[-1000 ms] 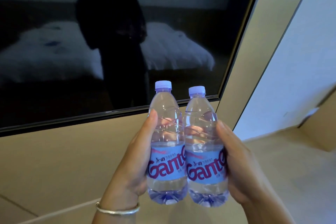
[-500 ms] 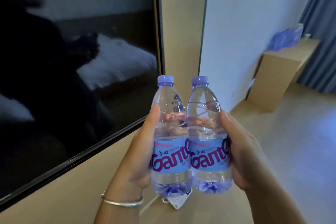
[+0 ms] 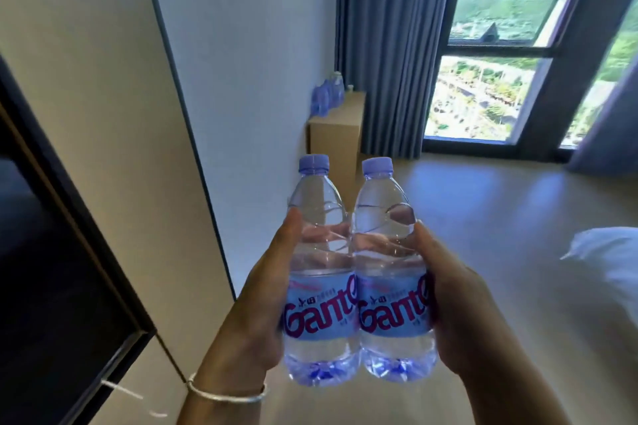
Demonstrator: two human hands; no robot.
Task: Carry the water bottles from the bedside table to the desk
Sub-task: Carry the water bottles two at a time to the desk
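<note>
So from my feed I've got a dark TV screen (image 3: 41,252) taking up the left edge, mounted on a beige wall panel (image 3: 103,114). Next to that runs a plain white wall (image 3: 248,62) going back to the far corner. Grey-blue curtains (image 3: 390,45) hang beside a big dark-framed window (image 3: 511,55), and outside it's all green hills and what looks like fields. Floor (image 3: 500,210) is a smooth tan colour. White bedding (image 3: 604,259) pokes in at the right edge. A silver bracelet (image 3: 224,395) shows at the bottom.
</note>
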